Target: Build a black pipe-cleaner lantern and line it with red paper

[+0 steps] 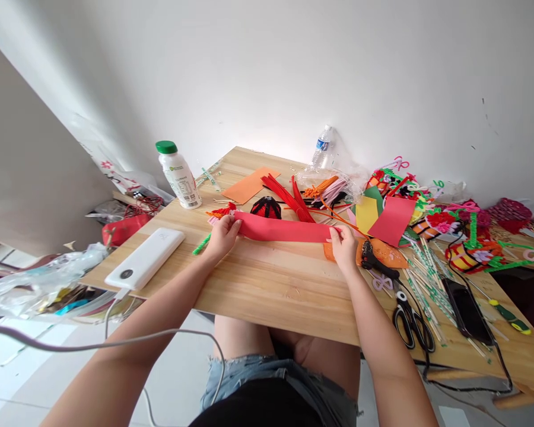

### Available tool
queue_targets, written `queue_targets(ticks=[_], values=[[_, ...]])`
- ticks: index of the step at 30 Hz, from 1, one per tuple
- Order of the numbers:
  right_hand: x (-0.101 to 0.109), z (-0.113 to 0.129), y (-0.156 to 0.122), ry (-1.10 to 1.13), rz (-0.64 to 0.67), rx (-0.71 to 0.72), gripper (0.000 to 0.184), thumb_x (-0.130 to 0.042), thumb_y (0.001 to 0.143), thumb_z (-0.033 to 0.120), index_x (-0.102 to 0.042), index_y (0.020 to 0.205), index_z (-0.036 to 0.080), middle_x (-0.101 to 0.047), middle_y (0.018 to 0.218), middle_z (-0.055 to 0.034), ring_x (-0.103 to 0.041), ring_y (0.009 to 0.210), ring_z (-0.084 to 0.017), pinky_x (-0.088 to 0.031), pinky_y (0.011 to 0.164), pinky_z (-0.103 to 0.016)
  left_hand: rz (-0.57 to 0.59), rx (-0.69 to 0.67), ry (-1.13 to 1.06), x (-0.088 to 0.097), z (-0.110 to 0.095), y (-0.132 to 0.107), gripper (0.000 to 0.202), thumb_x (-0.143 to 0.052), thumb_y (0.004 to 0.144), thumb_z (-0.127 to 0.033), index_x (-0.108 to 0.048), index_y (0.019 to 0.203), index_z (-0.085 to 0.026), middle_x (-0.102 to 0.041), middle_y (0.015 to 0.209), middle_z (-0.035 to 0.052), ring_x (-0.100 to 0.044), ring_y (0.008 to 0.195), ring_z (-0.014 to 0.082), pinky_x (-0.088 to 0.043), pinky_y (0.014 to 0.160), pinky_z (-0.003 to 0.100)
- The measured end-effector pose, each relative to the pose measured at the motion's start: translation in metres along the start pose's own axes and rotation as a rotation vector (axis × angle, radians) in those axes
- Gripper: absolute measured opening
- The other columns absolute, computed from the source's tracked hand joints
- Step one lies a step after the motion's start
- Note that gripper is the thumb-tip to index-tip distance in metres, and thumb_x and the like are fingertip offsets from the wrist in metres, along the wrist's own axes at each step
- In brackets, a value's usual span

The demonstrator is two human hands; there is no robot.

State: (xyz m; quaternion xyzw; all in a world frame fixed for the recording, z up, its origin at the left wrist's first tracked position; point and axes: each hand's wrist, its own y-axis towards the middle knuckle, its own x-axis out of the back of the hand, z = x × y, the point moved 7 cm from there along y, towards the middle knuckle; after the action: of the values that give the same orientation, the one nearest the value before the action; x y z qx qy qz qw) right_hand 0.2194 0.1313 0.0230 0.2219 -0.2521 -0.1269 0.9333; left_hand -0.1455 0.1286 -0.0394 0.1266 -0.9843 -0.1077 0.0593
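A long red paper strip (pixel 285 230) stretches level between my two hands, a little above the wooden table. My left hand (pixel 225 232) pinches its left end, and my right hand (pixel 343 242) pinches the right end. Just behind the strip sits a black and red dome-shaped piece (pixel 266 207). Red pipe cleaners (pixel 289 196) lie fanned out beyond it, their lower ends partly hidden by the strip. A green pipe cleaner (pixel 202 244) is by my left hand. Beside my right hand, a black glue gun (pixel 376 260) rests on an orange piece (pixel 394 255).
A white power bank (pixel 145 259) and a green-capped bottle (pixel 178 175) stand at left. Black-handled scissors (pixel 412 323), wooden sticks (pixel 429 284), a phone (pixel 467 311) and a screwdriver (pixel 511 316) lie at right. Coloured paper (pixel 394 219) and colourful pipe-cleaner crafts (pixel 476 255) crowd the back right.
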Motion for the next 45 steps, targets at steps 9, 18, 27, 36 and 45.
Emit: queue_targets(ticks=[9, 18, 27, 36, 45], values=[[0.001, -0.002, -0.001, -0.101, -0.016, 0.024, 0.041, -0.046, 0.087, 0.058, -0.057, 0.088, 0.018, -0.068, 0.078, -0.0057, -0.069, 0.064, -0.02, -0.054, 0.057, -0.03, 0.114, 0.087, -0.229, -0.01, -0.005, 0.0, 0.046, -0.083, 0.054, -0.042, -0.062, 0.087, -0.016, -0.065, 0.077, 0.0016, -0.06, 0.071, 0.0154, -0.048, 0.068, 0.027], [0.005, -0.004, -0.003, -0.132, -0.042, 0.038, 0.043, -0.045, 0.087, 0.059, -0.056, 0.088, 0.018, -0.067, 0.076, -0.006, -0.068, 0.065, -0.021, -0.054, 0.06, -0.032, 0.215, 0.145, -0.214, -0.013, -0.011, 0.015, 0.039, -0.087, 0.047, -0.04, -0.069, 0.072, -0.016, -0.067, 0.074, 0.0034, -0.06, 0.074, 0.0178, -0.047, 0.07, 0.029], [0.005, -0.005, -0.004, -0.123, -0.039, 0.031, 0.043, -0.046, 0.088, 0.058, -0.058, 0.09, 0.018, -0.068, 0.078, -0.0071, -0.069, 0.067, -0.021, -0.053, 0.059, -0.031, 0.119, 0.11, -0.319, -0.018, -0.007, 0.012, 0.043, -0.087, 0.048, -0.043, -0.07, 0.077, -0.016, -0.068, 0.072, 0.0022, -0.06, 0.068, 0.0157, -0.049, 0.071, 0.03], [0.005, -0.005, -0.004, -0.134, -0.043, 0.02, 0.046, -0.045, 0.087, 0.062, -0.057, 0.088, 0.018, -0.068, 0.076, -0.0072, -0.068, 0.065, -0.02, -0.053, 0.058, -0.031, 0.055, 0.089, -0.351, -0.017, -0.009, 0.013, 0.047, -0.085, 0.05, -0.047, -0.066, 0.08, -0.016, -0.068, 0.071, 0.0025, -0.062, 0.068, 0.0171, -0.051, 0.07, 0.032], [0.004, -0.006, -0.004, -0.146, -0.046, 0.025, 0.048, -0.044, 0.086, 0.064, -0.058, 0.088, 0.018, -0.068, 0.074, -0.0066, -0.068, 0.065, -0.021, -0.053, 0.059, -0.031, 0.045, 0.114, -0.391, -0.016, -0.005, 0.015, 0.043, -0.084, 0.053, -0.043, -0.066, 0.079, -0.015, -0.068, 0.072, 0.0015, -0.061, 0.068, 0.014, -0.05, 0.069, 0.027]])
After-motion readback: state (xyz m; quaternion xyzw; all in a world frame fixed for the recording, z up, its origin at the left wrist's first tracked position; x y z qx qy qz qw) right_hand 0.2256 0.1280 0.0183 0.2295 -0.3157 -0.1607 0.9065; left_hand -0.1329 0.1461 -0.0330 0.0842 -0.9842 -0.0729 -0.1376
